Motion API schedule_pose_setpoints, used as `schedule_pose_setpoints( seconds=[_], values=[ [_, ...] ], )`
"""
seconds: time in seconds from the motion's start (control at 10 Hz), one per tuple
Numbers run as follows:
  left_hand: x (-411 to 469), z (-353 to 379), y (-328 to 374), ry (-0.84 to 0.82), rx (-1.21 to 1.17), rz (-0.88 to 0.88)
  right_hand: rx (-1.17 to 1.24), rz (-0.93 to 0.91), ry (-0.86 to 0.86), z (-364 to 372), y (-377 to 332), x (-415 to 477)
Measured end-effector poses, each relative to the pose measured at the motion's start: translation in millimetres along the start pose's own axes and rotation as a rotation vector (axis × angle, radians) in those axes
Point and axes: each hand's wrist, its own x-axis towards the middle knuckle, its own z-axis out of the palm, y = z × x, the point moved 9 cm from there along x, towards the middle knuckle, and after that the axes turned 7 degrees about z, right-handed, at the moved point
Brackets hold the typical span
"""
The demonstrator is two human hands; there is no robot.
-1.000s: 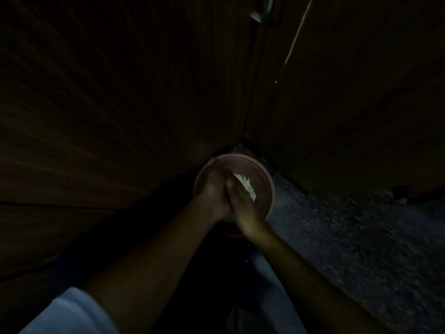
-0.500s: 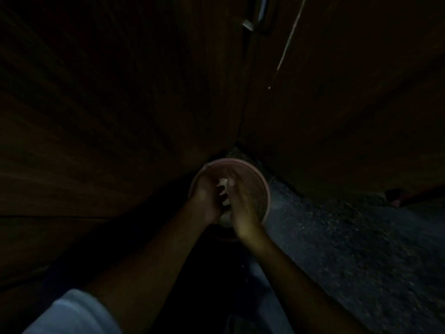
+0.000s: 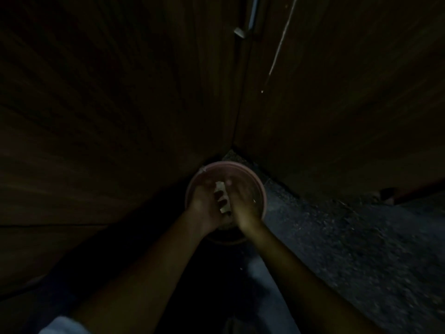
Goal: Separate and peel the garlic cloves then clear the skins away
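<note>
left hand (image 3: 206, 204), right hand (image 3: 243, 204), garlic skins (image 3: 220, 188), one bowl (image 3: 231, 163)

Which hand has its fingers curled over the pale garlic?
The left hand: its dark fingers cross the pale garlic over the round pink bowl. The right hand lies blurred beside it.

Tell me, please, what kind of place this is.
Probably a dim corner at floor level, perhaps by a doorway: two dark wooden panels meet there, with a metal latch at their seam, above a rough speckled floor. A pink bowl is low in the corner.
</note>
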Motion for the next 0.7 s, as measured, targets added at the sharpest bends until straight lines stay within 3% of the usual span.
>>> schedule_pose_setpoints(
  seconds=[0.1, 0.2, 0.3, 0.4, 0.5, 0.7],
  values=[
    [3, 0, -2, -0.012, -0.058, -0.038, -0.060, -0.170, -0.058, 18, -7, -15],
    [-5, 5, 2, -0.036, 0.032, -0.028, -0.145, 0.007, -0.123, 11, 26, 1],
    [5, -7, 9, 0.040, -0.004, 0.020, -0.031, -0.005, -0.045, -5, 13, 3],
    [7, 2, 3, 0.014, -0.053, 0.013, -0.139, -0.047, -0.088, 12, 3, -12],
    [1, 13, 14, -0.060, 0.100, 0.083, -0.117, 0.130, -0.105, -9, 32, 2],
    [-28, 6, 52, -0.039, 0.374, 0.225, -0.184, 0.019, -0.033, -35, -30, -27]
  ],
)
